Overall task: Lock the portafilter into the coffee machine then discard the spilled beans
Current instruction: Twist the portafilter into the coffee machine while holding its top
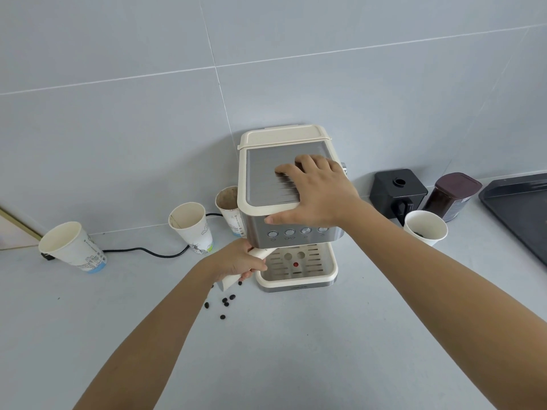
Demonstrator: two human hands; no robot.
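A cream and steel coffee machine stands against the tiled wall. My right hand lies flat on its ribbed top, fingers spread, thumb over the front edge above the buttons. My left hand grips the cream handle of the portafilter, which runs up under the machine's front; its head is hidden beneath the machine. Several dark spilled beans lie on the counter just below and left of the handle, in front of the drip tray.
Three paper cups stand left of the machine. A black power cord runs behind them. Right of the machine are a white cup with beans, a black grinder box, a dark bean jar and a black tray.
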